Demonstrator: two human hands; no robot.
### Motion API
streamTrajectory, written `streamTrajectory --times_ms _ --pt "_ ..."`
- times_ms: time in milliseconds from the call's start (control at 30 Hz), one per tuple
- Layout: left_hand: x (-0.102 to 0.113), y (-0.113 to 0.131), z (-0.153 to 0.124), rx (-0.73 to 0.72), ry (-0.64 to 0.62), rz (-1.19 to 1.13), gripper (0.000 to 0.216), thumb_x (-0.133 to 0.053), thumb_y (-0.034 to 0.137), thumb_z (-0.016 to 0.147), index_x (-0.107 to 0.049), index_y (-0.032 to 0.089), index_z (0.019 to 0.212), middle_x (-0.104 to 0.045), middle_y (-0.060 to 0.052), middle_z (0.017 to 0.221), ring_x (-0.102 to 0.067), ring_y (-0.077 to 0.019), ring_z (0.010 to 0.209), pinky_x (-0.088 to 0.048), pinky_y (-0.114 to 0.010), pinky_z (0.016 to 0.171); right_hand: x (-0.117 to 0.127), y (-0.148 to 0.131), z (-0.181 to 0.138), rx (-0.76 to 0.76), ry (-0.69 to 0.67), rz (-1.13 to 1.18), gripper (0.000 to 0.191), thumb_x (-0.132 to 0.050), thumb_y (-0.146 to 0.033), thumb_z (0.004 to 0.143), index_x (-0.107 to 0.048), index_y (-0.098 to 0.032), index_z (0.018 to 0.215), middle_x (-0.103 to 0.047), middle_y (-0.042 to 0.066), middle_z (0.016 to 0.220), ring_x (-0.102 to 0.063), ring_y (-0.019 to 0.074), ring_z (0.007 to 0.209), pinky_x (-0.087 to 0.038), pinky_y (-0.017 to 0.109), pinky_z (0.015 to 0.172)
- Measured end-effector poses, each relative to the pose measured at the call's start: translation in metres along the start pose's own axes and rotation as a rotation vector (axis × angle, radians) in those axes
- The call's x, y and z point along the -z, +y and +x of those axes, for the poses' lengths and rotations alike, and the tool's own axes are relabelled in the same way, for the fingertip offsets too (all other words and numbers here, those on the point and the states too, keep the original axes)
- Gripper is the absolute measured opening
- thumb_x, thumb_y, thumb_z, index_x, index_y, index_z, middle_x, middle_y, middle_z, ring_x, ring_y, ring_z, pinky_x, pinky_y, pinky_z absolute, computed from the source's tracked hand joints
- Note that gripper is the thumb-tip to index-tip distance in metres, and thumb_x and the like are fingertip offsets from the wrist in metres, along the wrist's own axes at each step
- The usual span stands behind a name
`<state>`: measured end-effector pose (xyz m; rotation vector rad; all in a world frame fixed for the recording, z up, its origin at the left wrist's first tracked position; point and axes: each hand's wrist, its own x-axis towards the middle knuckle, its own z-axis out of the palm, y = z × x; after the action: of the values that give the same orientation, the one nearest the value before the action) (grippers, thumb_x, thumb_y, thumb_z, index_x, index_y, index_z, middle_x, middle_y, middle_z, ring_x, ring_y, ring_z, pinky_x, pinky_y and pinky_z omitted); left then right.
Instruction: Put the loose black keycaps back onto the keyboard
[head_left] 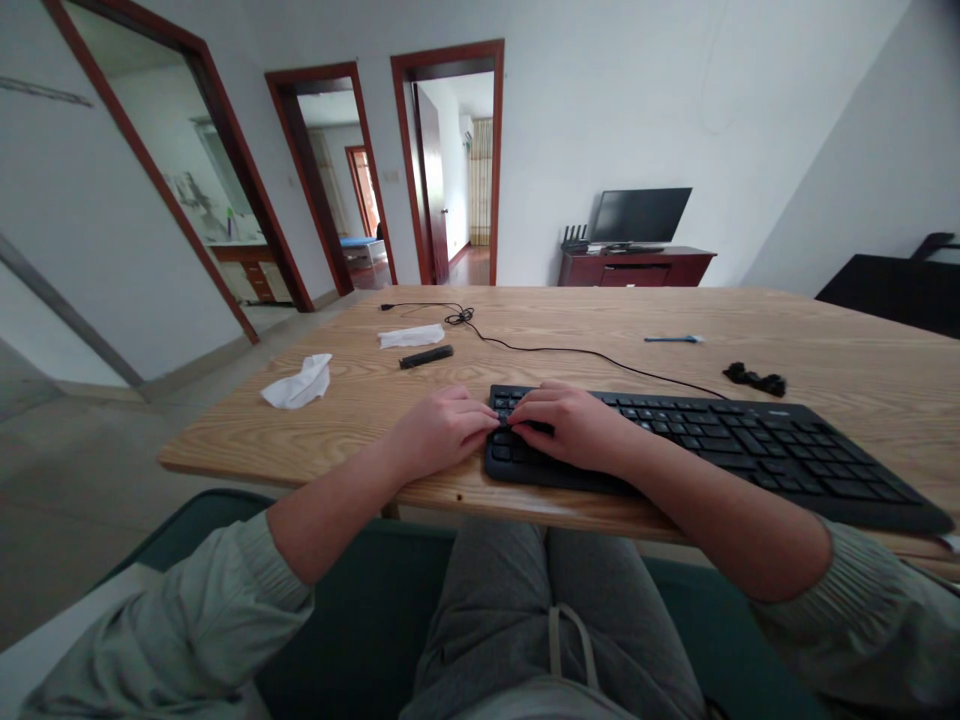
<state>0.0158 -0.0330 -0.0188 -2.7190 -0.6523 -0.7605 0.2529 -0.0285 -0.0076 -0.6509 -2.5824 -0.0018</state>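
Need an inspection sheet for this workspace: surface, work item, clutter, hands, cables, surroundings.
Surface: light brown wood-grain table.
Work item: long black plastic keyboard, near the front edge.
Clutter: crumpled white tissue, flat white tissue strip, short black bar, slim blue tool, bunched black item, unidentified.
Hands: left hand and right hand, both bare, close together at the keyboard's left end; grip unclear.
Cables: thin black cable, bundled partway, beyond the keyboard.
Surroundings: black flat screen on dark red wooden cabinet, beyond the table.
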Motion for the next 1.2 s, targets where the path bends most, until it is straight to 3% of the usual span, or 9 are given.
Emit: streamTrajectory --times_ms 167,900,1200 --pt "-0.001 0.001 0.002 0.025 0.004 -0.021 0.017 -0.055 0.02 0.092 -0.071 0.017 0.096 -0.074 -0.003 0.098 -0.065 -0.0141 0.087 -0.049 -0.027 0.081 -0.001 0.001 0.0 -0.04 0.056 0.031 0.016 -0.056 -0.018 0.087 -0.071 -0.017 0.094 -0.07 0.005 0.089 -0.062 0.0166 0.082 -0.047 0.029 0.078" --pt "-0.001 -0.001 -0.001 -0.01 -0.005 0.025 0.021 -0.052 0.02 0.094 -0.072 0.018 0.1 -0.074 -0.003 0.103 -0.063 -0.015 0.088 -0.05 -0.028 0.081 0.0 0.0 -0.001 -0.026 -0.02 0.072 0.02 -0.053 -0.018 0.088 -0.071 -0.018 0.097 -0.071 0.005 0.095 -0.064 0.0157 0.085 -0.048 0.028 0.08" --pt "0.001 0.003 -0.001 -0.002 -0.06 0.084 0.032 -0.048 0.012 0.089 -0.071 0.019 0.11 -0.073 -0.004 0.108 -0.06 -0.0168 0.085 -0.051 -0.032 0.08 0.007 -0.009 -0.002 -0.001 -0.039 0.002 0.028 -0.055 -0.011 0.078 -0.075 -0.017 0.098 -0.071 0.007 0.104 -0.062 0.0189 0.09 -0.047 0.034 0.09"
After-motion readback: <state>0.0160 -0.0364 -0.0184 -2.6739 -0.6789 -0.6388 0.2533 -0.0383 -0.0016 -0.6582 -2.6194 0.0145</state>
